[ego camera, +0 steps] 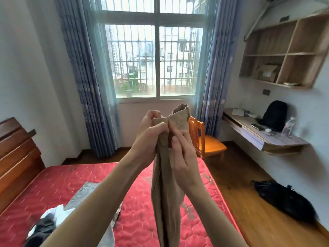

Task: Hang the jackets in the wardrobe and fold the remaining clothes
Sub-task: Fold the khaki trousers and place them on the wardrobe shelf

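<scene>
The tan trousers (167, 175) hang with their long axis vertical above the red bed (74, 182), their top edge pinched by both the left hand (151, 138) and right hand (181, 157), side by side.

A garment (167, 184) is held up above the mattress (74, 186), before the window (154, 56). A chair (204, 141) is set behind it. More clothes (53, 220) are spread on the mattress to the left.

Plain tan cotton trousers (167, 184); red hexagon-quilted mattress (74, 182); blue curtains (83, 72), faint pattern, possibly floral; orange wooden chair (206, 141).
</scene>
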{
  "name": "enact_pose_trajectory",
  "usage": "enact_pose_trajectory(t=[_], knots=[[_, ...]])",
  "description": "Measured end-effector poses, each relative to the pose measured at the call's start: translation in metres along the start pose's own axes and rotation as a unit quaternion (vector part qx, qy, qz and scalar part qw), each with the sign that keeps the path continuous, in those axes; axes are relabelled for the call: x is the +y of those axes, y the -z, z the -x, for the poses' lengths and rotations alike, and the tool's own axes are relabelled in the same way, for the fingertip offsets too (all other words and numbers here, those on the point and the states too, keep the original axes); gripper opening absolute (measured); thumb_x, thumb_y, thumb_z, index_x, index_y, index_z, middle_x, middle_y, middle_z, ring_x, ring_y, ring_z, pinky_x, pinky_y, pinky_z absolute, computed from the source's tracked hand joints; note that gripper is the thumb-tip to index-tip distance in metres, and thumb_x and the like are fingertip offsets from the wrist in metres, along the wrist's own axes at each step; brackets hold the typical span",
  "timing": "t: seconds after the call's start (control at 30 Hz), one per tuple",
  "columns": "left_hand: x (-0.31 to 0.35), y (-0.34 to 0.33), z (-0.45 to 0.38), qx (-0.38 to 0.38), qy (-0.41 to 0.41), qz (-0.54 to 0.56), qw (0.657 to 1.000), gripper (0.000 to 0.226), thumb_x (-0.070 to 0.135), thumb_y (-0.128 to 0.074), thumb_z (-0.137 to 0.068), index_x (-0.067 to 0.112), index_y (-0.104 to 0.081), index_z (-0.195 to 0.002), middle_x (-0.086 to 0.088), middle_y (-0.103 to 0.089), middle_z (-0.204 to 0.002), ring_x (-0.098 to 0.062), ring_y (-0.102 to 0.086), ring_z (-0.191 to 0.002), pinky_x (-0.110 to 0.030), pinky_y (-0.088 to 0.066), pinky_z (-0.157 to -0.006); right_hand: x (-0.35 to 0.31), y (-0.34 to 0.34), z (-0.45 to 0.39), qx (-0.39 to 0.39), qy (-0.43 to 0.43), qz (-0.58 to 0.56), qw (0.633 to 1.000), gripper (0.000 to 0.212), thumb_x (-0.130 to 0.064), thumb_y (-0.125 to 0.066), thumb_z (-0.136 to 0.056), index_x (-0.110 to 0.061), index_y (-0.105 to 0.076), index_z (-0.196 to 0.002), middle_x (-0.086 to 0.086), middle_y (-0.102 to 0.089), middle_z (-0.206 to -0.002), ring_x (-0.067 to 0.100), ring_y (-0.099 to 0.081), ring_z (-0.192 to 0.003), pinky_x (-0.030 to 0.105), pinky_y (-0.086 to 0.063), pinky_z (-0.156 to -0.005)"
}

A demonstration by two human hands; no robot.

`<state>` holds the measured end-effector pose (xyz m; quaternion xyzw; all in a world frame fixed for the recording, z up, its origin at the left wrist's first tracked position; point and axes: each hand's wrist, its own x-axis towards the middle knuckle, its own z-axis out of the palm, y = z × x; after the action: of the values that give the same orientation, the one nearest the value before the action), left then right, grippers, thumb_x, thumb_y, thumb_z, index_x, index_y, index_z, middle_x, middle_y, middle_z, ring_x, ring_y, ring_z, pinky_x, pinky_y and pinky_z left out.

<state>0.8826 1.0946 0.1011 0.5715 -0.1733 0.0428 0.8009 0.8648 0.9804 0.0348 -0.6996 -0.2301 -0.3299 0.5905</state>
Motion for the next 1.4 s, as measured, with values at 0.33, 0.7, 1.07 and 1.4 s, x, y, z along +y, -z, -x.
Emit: enact_pose_trajectory(t=[0.33, 0.7, 1.07, 1.4], knots=[[-0.006, 0.008, 0.005, 0.069, 0.043, 0.094, 0.992, 0.033, -0.006, -0.039, -0.051, 0.021, -0.037, -0.069, 0.001, -0.045, -0.073, -0.015, -0.038, -0.060, -0.029, -0.033, -0.057, 0.046, 0.055, -0.032, -0.040, -0.223, -0.062, 0.972, 0.108, -0.074, -0.080, -0.068, -0.047, -0.025, -0.158, -0.011, -0.040, -0.159, 0.012, -0.042, -0.145, 0.043, -0.037, -0.120], [0.012, 0.060, -0.005, -0.036, 0.103, -0.152, 0.982, 0.042, 0.006, -0.080, -0.078, 0.014, -0.059, -0.114, -0.011, -0.069, -0.100, -0.026, -0.070, -0.085, -0.039, -0.060, -0.073, 0.025, 0.059, -0.064, -0.030, -0.169, -0.131, 0.976, 0.025, -0.021, -0.090, -0.080, -0.010, -0.070, -0.090, 0.008, -0.076, -0.090, 0.019, -0.073, -0.087, 0.031, -0.060, -0.078], [0.027, 0.064, -0.014, -0.133, 0.041, -0.308, 0.941, 0.010, 0.013, -0.058, -0.105, 0.014, -0.056, -0.114, -0.003, -0.062, -0.104, -0.012, -0.062, -0.095, -0.038, -0.054, -0.086, -0.032, 0.107, -0.117, -0.271, -0.120, 0.119, 0.948, 0.026, -0.048, -0.078, -0.085, -0.029, -0.078, -0.102, -0.014, -0.076, -0.094, 0.001, -0.070, -0.089, 0.018, -0.051, -0.077], [0.036, 0.071, -0.047, -0.135, 0.028, -0.296, 0.945, 0.037, 0.000, -0.059, -0.102, -0.001, -0.043, -0.135, -0.025, -0.065, -0.122, -0.016, -0.067, -0.103, -0.041, -0.057, -0.099, -0.032, 0.070, -0.164, -0.451, -0.139, 0.356, 0.806, 0.021, -0.039, -0.085, -0.082, -0.025, -0.080, -0.097, -0.008, -0.078, -0.089, 0.011, -0.075, -0.083, 0.044, -0.062, -0.082]])
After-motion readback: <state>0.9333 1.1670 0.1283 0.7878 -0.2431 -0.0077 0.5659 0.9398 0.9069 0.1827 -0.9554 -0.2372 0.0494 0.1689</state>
